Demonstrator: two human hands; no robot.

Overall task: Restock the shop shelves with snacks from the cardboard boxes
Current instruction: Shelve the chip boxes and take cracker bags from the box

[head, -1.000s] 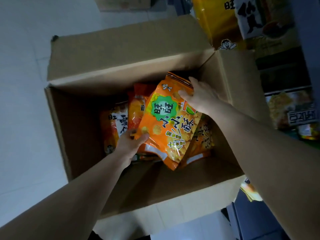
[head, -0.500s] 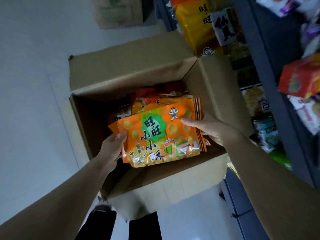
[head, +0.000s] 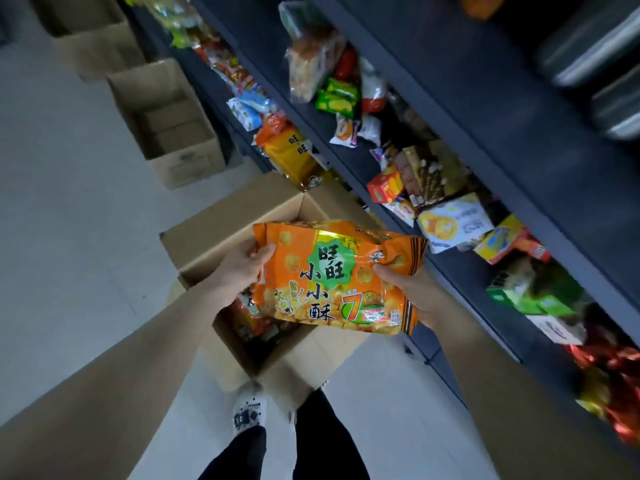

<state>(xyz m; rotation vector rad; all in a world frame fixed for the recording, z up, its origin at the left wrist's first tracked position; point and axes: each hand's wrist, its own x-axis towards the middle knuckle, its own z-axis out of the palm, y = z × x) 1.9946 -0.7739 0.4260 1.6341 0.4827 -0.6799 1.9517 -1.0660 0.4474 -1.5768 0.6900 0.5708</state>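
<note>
A large orange snack bag (head: 332,278) with a green badge is held up above the open cardboard box (head: 221,230) on the floor. My left hand (head: 242,268) grips its left edge, thumb on the front. My right hand (head: 405,285) grips the right side from below, thumb on the front. More orange packets (head: 256,323) lie inside the box under the bag. To the right runs the dark shelf unit (head: 450,140), its lower shelves holding mixed snack packs.
Two more open cardboard boxes (head: 169,126) stand on the pale floor further along the shelf base. A big yellow-orange bag (head: 294,157) stands on the low shelf beside the box. My feet (head: 249,410) are just in front of the box.
Both hands lifted the orange bag out of the box and up toward the shelves. The view rose and swung right, bringing the shelves into sight.
</note>
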